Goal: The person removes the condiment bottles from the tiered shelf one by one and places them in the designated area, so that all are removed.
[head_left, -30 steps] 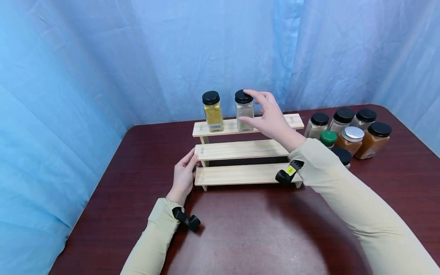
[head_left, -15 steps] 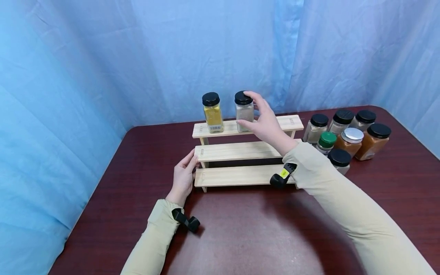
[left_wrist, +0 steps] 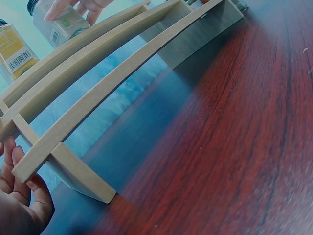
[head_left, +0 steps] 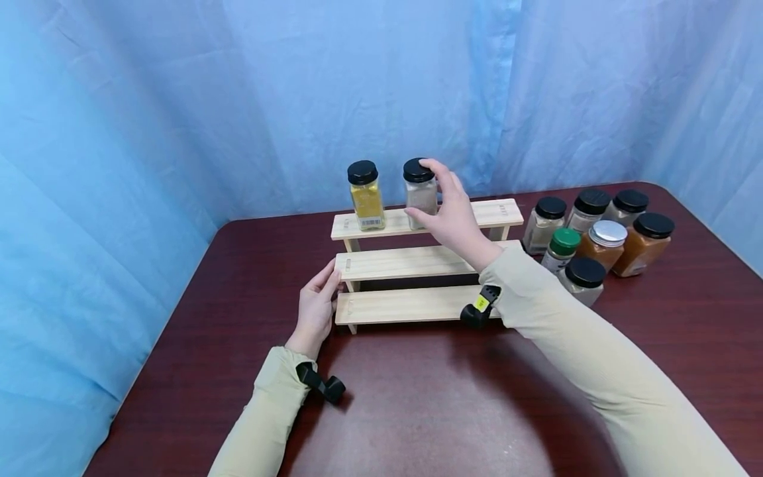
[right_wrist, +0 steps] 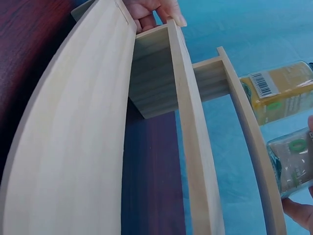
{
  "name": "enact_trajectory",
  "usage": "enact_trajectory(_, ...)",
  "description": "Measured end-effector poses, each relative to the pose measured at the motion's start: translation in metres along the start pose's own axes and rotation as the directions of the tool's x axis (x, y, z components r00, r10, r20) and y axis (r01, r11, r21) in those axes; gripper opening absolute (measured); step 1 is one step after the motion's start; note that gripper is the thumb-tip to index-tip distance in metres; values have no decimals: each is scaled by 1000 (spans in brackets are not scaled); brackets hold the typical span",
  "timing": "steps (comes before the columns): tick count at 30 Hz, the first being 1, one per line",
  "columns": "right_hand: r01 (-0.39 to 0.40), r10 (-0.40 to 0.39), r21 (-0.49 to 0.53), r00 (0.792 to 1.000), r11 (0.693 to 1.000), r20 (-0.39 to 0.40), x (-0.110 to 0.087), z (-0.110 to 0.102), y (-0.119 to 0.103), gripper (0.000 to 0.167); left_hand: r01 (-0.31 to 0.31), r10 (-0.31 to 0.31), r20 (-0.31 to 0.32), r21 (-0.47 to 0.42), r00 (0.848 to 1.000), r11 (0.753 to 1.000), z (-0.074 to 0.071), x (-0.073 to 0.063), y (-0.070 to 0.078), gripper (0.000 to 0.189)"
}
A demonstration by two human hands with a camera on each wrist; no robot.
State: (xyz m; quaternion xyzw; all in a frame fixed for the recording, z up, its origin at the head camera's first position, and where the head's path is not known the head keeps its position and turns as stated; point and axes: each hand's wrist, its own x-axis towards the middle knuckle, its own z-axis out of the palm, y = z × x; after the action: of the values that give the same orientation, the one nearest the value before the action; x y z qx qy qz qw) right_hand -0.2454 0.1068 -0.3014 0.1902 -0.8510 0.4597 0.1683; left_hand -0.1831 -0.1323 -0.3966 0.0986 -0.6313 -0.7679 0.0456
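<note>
A three-tier wooden rack (head_left: 411, 264) stands on the table. My left hand (head_left: 316, 306) grips it at the left end of the middle shelf, thumb on top; the left wrist view shows the curled fingers (left_wrist: 9, 169) at the rack's end. On the top shelf, my right hand (head_left: 456, 222) holds a spice jar with greyish contents (head_left: 419, 195), thumb across its front and a fingertip at its black lid. The jar is upright on the shelf. To its left stands a spice jar with yellow contents (head_left: 367, 204), black-lidded, its barcode facing front.
Right of the rack, several more jars cluster on the table (head_left: 417, 404): one green-lidded (head_left: 563, 245), one silver-lidded (head_left: 605, 242), others black-lidded, including an orange-brown one (head_left: 646, 245). A blue curtain (head_left: 369, 99) hangs behind and along the sides.
My right wrist and forearm have shifted left and slightly down, while the fingers stay around the greyish jar. The left hand keeps its place on the rack.
</note>
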Motion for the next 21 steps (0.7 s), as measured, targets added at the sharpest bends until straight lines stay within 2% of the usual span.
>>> enact_trajectory(11, 65, -65, -2, 996, 998, -57, -6, 4, 0, 72, -10, 10, -5, -3, 1000, 1000, 0, 1, -1, 40)
enact_trajectory(21, 87, -65, 116, 981, 989, -183, -13, 7, 6, 71, -2, 2, 3, -12, 1000, 1000, 0, 1, 0, 41)
